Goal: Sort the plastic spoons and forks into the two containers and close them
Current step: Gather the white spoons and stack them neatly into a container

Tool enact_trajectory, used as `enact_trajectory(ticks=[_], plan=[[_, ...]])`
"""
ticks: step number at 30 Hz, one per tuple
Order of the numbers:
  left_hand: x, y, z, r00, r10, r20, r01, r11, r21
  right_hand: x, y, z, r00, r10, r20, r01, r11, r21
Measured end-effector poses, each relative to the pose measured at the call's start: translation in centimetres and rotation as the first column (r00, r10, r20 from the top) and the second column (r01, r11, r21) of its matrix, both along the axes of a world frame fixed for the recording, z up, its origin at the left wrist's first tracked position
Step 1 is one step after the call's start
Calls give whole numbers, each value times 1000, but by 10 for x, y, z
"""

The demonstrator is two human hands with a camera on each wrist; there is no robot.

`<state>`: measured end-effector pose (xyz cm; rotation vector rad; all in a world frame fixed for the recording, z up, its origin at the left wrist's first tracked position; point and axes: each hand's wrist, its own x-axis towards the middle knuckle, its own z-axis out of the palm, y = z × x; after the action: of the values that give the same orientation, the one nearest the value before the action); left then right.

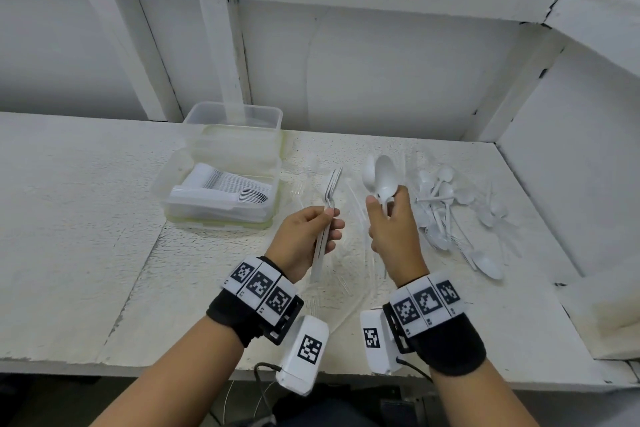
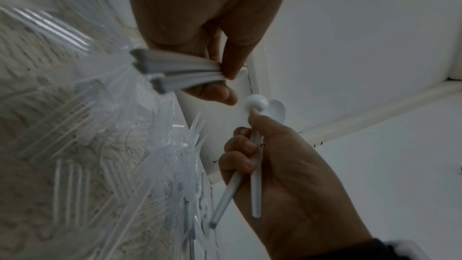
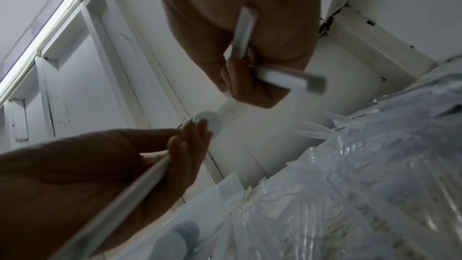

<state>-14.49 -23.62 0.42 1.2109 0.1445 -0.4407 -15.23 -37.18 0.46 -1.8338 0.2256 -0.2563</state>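
Left hand: left hand (image 1: 308,236) is curled round a small bundle of forks (image 1: 330,189), thumb across the handles, tines up and away from the body. Held as a squared stack, probably so they nest when laid down.
Fork handles: the left wrist view shows the handle ends (image 2: 160,70) fanned a little under the fingertips, so the bundle looks only loosely aligned.
Right hand: right hand (image 1: 393,229) grips two spoons (image 1: 382,177) by the handles, bowls upright above the fingers. One kind per hand keeps the sorting clean.
Spoon handles: seen from the left wrist, the two shafts (image 2: 250,175) splay apart below the palm; the grip is near the bowls, so the tails hang free.
Near box: an open container (image 1: 221,198) sits left of the hands on the table (image 1: 86,218), already holding a neat nested row of white cutlery; which kind I cannot tell for certain.
Far box: a second clear container (image 1: 235,128) stands just behind the first, touching or nearly so; its contents are not plain.
Loose spoons: a heap of spoons (image 1: 450,211) lies to the right, within reach of the right hand.
Loose clear pieces: transparent cutlery (image 1: 346,274) is scattered on the table under and between the hands.
Stage: sorting looks well from done; neither box is closed.
Next, likely: carry each bundle to its box, lay it parallel to the row.
Risk: a splayed spoon may slip on release.
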Motion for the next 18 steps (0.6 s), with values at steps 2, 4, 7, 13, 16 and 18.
enact_trajectory(ticks=[2, 4, 7, 13, 16, 18], plan=[[1, -2, 0, 999, 27, -19, -28, 998, -59, -2, 1, -4, 1000, 4, 29, -2, 998, -64], [1, -4, 0, 999, 24, -30, -27, 994, -102, -4, 3, -5, 998, 36, 52, -32, 996, -79], [-1, -5, 1, 999, 10, -41, -15, 990, -141, -6, 10, -5, 996, 55, 70, -50, 996, -74], [2, -2, 4, 998, 51, -29, -54, 991, -124, -3, 24, -4, 996, 27, 86, -10, 983, -185], [3, 3, 7, 1000, 21, -8, -21, 996, -85, -2, 30, -2, 997, 48, 65, -32, 975, -220], [4, 7, 8, 1000, -26, -5, 26, 996, -88, 1, 31, -2, 998, 55, 30, -48, 981, -187]])
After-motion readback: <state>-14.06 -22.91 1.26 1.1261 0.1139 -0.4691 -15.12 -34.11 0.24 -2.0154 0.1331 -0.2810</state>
